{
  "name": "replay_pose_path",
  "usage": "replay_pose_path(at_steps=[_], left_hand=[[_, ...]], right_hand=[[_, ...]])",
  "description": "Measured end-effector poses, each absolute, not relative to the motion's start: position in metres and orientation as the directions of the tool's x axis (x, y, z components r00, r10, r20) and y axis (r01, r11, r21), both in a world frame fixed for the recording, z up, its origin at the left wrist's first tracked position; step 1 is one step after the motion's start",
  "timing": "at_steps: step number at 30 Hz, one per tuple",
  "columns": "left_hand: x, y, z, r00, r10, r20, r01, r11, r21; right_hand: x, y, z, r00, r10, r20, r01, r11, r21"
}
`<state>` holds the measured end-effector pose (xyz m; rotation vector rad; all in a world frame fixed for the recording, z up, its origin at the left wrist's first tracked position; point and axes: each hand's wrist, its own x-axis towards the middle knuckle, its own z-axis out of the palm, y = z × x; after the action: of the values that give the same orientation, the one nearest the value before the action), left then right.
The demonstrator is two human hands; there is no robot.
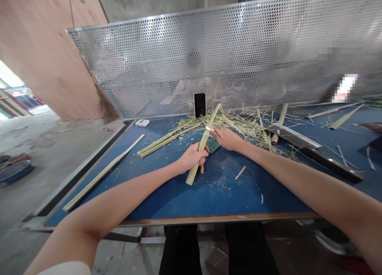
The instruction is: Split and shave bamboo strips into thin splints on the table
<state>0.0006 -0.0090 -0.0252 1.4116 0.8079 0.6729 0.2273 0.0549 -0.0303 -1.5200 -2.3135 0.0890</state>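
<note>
Soft light fills the room, brightest at the opening (pixel 12 77) on the far left, which glows almost white. I see shiny spots on the holey metal screen (pixel 143 68), and the cleaver (pixel 294 135) gleams. It is darker under the blue table (pixel 167 199). The plant stalk (pixel 192 172) looks fairly clear, but the tubs (pixel 15 173) look fuzzy. Shapes stretch near the edges. Chunky squares (pixel 340 60) hide a patch.

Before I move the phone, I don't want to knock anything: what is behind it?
The metal panel rises behind the phone, showing above and beside it. Whatever lies directly behind is covered; I can't tell whether they touch.
</note>
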Motion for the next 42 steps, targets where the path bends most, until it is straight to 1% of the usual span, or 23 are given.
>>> replay_pose_path(at_steps=[11,17,24,38,42], left_hand=[[0.0011,-0.0101,-0.0238,0.566,0.818,-0.099,0.073,0.069,0.995],[0.0006,-0.0108,-0.0247,0.581,0.809,-0.089,0.076,0.055,0.996],[0.0015,-0.0069,-0.0276,0.56,0.823,-0.1,0.065,0.077,0.995],[0.0007,-0.0062,-0.0272,0.56,0.822,-0.103,0.063,0.082,0.995],[0.0011,-0.0088,-0.0251,0.562,0.822,-0.097,0.062,0.075,0.995]], right_hand=[[0.2271,0.0551,-0.0293,-0.309,0.914,0.264,0.903,0.369,-0.219],[0.2298,0.0532,-0.0275,-0.435,0.858,0.274,0.838,0.497,-0.224],[0.2298,0.0572,-0.0302,-0.325,0.909,0.26,0.895,0.385,-0.225],[0.226,0.0544,-0.0277,-0.282,0.927,0.247,0.915,0.338,-0.221],[0.2272,0.0531,-0.0254,-0.297,0.921,0.251,0.917,0.349,-0.195]])
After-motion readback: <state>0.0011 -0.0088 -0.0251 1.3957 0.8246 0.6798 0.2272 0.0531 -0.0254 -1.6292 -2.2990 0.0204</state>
